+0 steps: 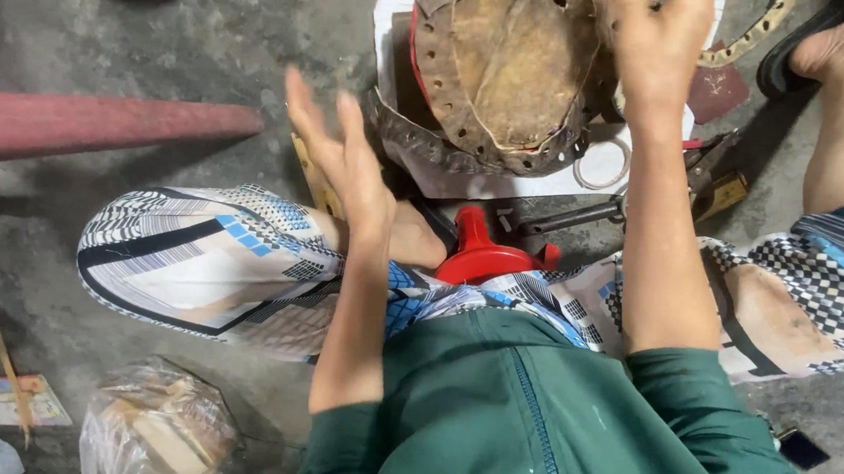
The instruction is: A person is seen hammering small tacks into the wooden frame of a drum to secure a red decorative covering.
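At top right, the right hand (659, 35) lies with fingers spread on the brown perforated leather piece (516, 64), gripping nothing; the left hand (343, 156), open and empty, hangs beside its left edge over bare concrete floor (157, 36).

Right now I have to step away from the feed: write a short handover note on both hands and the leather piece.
Left hand: open, fingers spread, in the air beside the work, holding nothing.
Right hand: fingers resting on the top edge of the round leather piece; a firm grip cannot be told.
The leather piece with its punched-hole rim stands tilted on a white block. A thin ring lies beside it, pliers just below, a red stool between the knees.
Done or left: not readable from this one view.
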